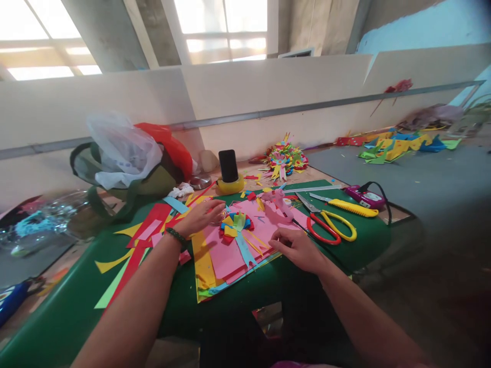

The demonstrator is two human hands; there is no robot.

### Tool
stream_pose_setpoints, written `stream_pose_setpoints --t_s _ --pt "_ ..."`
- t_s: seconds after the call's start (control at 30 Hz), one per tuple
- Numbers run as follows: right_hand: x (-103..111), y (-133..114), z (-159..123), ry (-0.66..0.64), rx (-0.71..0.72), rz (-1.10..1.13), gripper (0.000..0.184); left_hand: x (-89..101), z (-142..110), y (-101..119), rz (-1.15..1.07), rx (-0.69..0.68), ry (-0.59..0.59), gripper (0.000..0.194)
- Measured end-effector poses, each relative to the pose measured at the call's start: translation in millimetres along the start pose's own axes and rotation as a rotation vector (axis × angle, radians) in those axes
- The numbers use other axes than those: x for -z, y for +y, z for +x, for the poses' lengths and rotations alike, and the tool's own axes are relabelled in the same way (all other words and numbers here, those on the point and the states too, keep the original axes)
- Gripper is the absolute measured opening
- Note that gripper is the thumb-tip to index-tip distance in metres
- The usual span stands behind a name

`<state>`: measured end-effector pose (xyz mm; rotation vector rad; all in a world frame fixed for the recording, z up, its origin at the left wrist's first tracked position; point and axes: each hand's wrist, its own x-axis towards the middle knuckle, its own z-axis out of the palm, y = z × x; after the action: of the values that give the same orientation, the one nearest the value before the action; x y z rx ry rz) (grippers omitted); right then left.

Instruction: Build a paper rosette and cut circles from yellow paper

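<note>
A paper rosette [235, 225] of blue, red, yellow and green loops lies on a stack of pink paper sheets [222, 258], its light-blue forked tail pointing toward me. My left hand [201, 215] is stretched out just left of the rosette, fingers extended, with no held thing visible. On the right edge of the pink sheets, my right hand [298, 248] has curled fingers beside thin yellow paper strips [258, 244]; whatever is between the fingertips is too small to make out. A pink glue gun [282, 204] lies beyond the right hand, near scissors [332, 227] with red and yellow handles.
A yellow utility knife [349, 206] and a purple device [364, 197] lie right. A phone [228, 166] stands in a yellow holder behind. Colored paper strips [148, 235] spread leftward. A green bag [153, 176] and a pile of finished rosettes [286, 159] sit at the back.
</note>
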<state>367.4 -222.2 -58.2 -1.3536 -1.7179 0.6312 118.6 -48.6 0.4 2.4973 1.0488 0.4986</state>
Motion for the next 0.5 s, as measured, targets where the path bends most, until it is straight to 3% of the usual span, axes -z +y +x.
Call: stream_pose_setpoints --t_s 0.13,0.33,0.4,0.5 --pt "-1.5 3.0 0.9 -0.004 -0.005 0.009 0.031 -9.3 -3.6 16.7 -0.043 -0.042 -0.109 0.065" --pt "4.0 1.8 3.3 -0.086 -0.027 -0.013 0.032 -14.0 -5.0 15.6 -0.229 -0.018 -0.172 0.064" --pt "13.1 -9.1 7.3 -0.12 -0.021 -0.104 0.032 -15.9 -3.6 12.7 -0.288 -0.009 -0.148 0.063" --pt "25.9 -33.8 25.0 -0.087 -0.058 -0.437 0.033 -17.4 1.3 3.3 -0.267 0.012 0.033 0.061"
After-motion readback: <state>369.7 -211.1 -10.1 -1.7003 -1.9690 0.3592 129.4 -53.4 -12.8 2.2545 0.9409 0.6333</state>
